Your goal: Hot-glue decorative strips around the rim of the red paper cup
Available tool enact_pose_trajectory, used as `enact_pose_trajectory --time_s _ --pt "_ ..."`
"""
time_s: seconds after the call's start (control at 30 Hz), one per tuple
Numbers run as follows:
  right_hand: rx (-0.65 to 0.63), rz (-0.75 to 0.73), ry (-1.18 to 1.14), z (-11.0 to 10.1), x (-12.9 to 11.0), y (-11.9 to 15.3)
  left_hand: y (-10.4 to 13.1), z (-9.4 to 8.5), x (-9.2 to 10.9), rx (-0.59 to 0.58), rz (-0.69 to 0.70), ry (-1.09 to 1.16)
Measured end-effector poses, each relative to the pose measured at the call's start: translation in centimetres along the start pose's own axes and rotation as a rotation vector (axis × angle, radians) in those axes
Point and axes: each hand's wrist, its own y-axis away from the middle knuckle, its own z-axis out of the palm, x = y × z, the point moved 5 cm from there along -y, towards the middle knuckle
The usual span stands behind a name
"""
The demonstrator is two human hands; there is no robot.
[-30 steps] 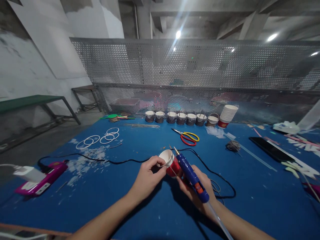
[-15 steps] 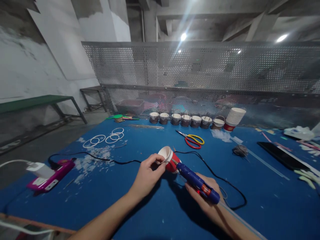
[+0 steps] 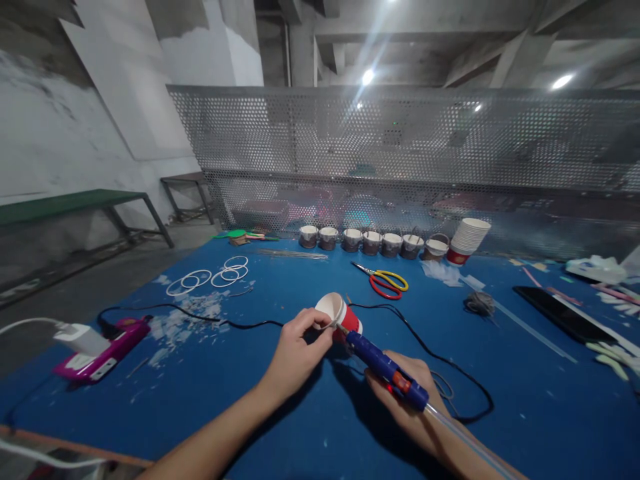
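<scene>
My left hand [image 3: 303, 350] pinches the rim of a red and white paper cup [image 3: 351, 323], which is tilted with its mouth toward the upper left. Wrapped in my right hand [image 3: 407, 393] is a blue hot glue gun [image 3: 383, 365], its nozzle at the cup's side just below the rim. A clear glue stick [image 3: 457, 432] trails out of the gun's back end. Whether the nozzle touches the cup I cannot tell. A red light glows on the gun near my fingers.
Scissors [image 3: 384, 280] with red and yellow handles lie beyond the cup. Several wrapped cups [image 3: 371, 243] line the back beside a cup stack [image 3: 467, 241]. White rings [image 3: 230, 271] and a purple power strip [image 3: 105, 353] are left; grey yarn [image 3: 480, 303] and a black phone [image 3: 563, 313] right. A black cord [image 3: 190, 312] crosses the table.
The glue gun and my right hand have shifted a little left and down, bringing the nozzle along the cup's side toward my left fingers. The left hand keeps its hold on the cup.
</scene>
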Motion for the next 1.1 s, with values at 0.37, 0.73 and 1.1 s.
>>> enact_pose_trajectory --time_s 0.37,0.73,1.1 --pt "-0.008 -0.03 0.032 -0.01 0.02 0.12 -0.15 -0.13 0.11 -0.013 -0.002 0.005" --pt "-0.035 0.034 0.021 -0.2 0.12 -0.06 -0.46 -0.31 0.27 -0.043 -0.044 0.061" --pt "-0.045 0.129 -0.058 -0.42 0.23 -0.25 -0.53 -0.48 0.11 -0.062 -0.058 0.069"
